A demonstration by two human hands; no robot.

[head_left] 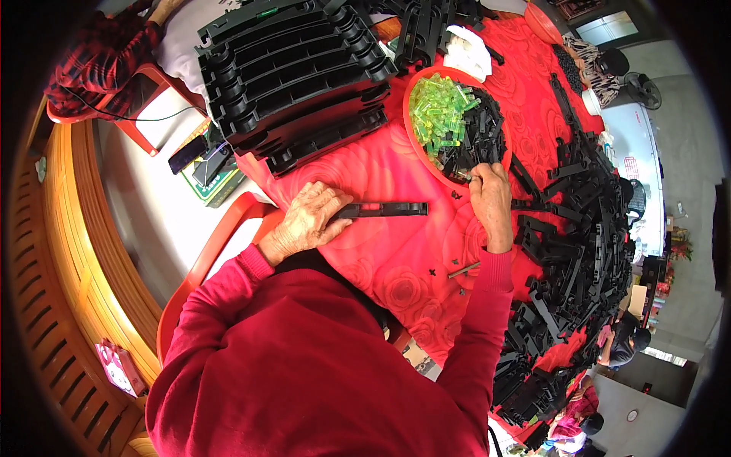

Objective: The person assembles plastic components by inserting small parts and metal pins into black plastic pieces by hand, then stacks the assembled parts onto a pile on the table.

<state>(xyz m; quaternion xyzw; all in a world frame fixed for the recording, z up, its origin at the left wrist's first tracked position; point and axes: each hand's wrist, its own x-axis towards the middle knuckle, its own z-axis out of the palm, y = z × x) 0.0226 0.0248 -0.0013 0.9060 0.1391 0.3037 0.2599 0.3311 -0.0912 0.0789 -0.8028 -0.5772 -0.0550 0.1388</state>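
Observation:
My left hand [311,218] grips one end of a long, narrow black plastic part [396,209] with slots along it. The part's free end points right, low over the red tablecloth. My right hand [492,199] reaches over the near rim of a round red basin [410,126], fingertips drawn together at the small parts inside. Clear yellow-green plastic pieces [438,110] fill the basin's left side. Small black plastic pieces [486,126] fill its right side, closest to my right hand. Whatever is between those fingertips is too small to make out.
Ribbed black plastic racks [297,84] are stacked at the back left. Many loose black parts [579,228] heap along the right of the table [400,289]. A white bag [467,53] lies behind the basin. A person in a checked shirt [99,61] sits at far left.

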